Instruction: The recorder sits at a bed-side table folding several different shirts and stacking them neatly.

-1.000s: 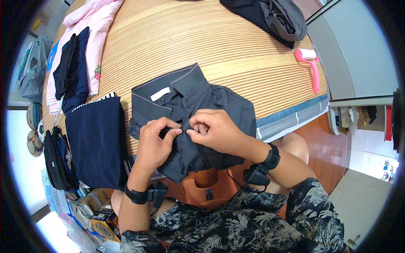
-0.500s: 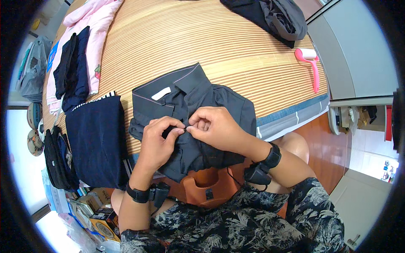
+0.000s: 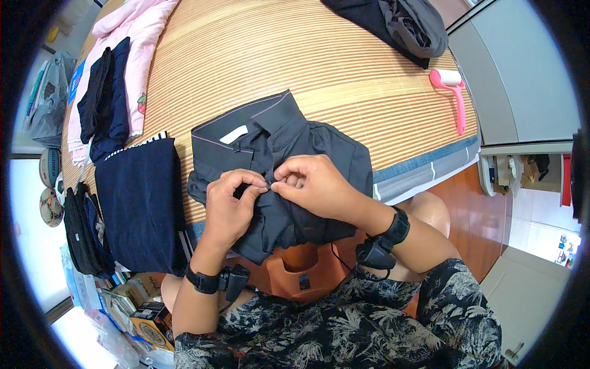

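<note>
A dark grey collared shirt (image 3: 335, 157) lies in front of me at the mat's near edge, its collar pointing away and a white label inside the neck. My left hand (image 3: 230, 203) pinches the front placket below the collar between thumb and forefinger. Right beside it, my right hand (image 3: 313, 184) pinches the same placket, its other fingers curled in. The fingertips of both hands almost meet. Whatever small part lies between them, perhaps a button, is hidden. The shirt's lower part is bunched toward my lap.
The shirt rests on a striped bamboo mat (image 3: 239, 49). Folded navy clothing (image 3: 140, 206) lies to the left, with a pink cloth (image 3: 138, 37) beyond. A pink lint roller (image 3: 458, 101) and dark garments (image 3: 393, 27) are at right and far right. An orange stool (image 3: 307, 280) shows below me.
Both hands keep their pinch on the shirt placket. The left fingertips and the collar have shifted very slightly to the left and away; little else differs.
</note>
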A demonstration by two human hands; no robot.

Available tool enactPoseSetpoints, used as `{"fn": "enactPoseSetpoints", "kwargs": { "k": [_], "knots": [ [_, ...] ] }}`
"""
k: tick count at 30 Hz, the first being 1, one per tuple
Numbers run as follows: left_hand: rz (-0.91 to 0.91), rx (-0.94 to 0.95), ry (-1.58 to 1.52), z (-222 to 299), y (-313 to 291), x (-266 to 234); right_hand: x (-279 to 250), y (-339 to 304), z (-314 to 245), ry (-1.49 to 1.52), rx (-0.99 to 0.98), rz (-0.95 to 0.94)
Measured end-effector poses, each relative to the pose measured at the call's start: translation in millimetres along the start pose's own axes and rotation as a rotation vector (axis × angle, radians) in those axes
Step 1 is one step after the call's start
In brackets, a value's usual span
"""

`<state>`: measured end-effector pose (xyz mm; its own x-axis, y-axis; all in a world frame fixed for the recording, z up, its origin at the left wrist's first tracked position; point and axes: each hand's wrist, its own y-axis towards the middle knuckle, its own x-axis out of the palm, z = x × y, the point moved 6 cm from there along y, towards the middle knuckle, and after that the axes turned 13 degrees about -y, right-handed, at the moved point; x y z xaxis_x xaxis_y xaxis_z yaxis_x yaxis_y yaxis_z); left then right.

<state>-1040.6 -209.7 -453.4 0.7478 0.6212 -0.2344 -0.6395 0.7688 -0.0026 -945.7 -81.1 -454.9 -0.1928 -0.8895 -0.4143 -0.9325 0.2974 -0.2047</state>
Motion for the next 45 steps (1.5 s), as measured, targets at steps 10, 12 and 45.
{"fn": "enactPoseSetpoints", "kwargs": {
  "k": [10,12,45],
  "knots": [
    [0.052,-0.001,-0.027,-4,-2,2,0,2,-1,-0.046,-0.158,0.085],
    [0.056,0.0,-0.033,-4,-2,2,-1,2,-1,-0.068,-0.195,0.122],
    [0.036,-0.194,-0.235,-3,-5,1,3,-5,-5,-0.107,-0.315,0.26]
  ]
}}
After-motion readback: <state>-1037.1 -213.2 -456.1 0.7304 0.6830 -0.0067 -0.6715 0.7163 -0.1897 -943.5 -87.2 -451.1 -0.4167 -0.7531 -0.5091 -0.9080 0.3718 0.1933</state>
